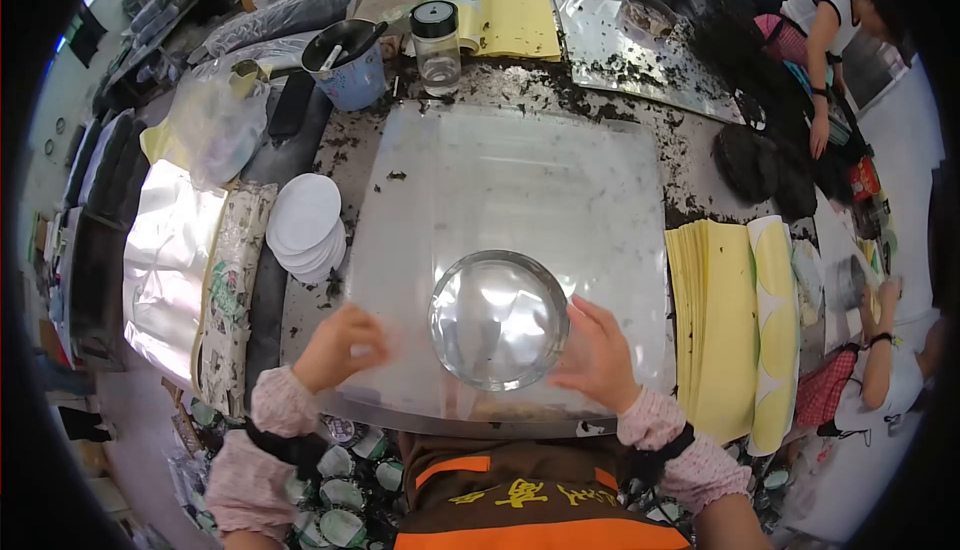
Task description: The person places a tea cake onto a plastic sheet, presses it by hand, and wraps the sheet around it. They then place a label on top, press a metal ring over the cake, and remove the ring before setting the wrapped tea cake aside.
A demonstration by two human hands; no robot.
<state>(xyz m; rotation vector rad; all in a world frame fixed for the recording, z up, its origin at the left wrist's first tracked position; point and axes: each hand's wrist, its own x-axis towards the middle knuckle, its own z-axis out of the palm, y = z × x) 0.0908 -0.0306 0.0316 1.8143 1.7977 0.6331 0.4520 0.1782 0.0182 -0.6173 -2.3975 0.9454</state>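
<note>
A shiny round shallow dish (500,320) rests near the front of a translucent sheet (520,185) on the table. My right hand (600,355) is at the dish's right side, fingers and thumb spread apart along its rim. Left of the dish, apart from it, is my left hand (345,345). Its fingers are curled in toward the thumb and their tips are blurred; whatever they hold, if anything, cannot be made out. A stack of white paper discs (305,225) lies beyond the left hand.
Yellow-backed label sheets (715,320) lie at the right. A lidded clear jar (437,60) and a blue bucket (350,75) stand behind, among dark leaf crumbs. Foil packaging (170,270) lies left. Two other people work at right. Several green-and-clear packages (343,528) sit below the table edge.
</note>
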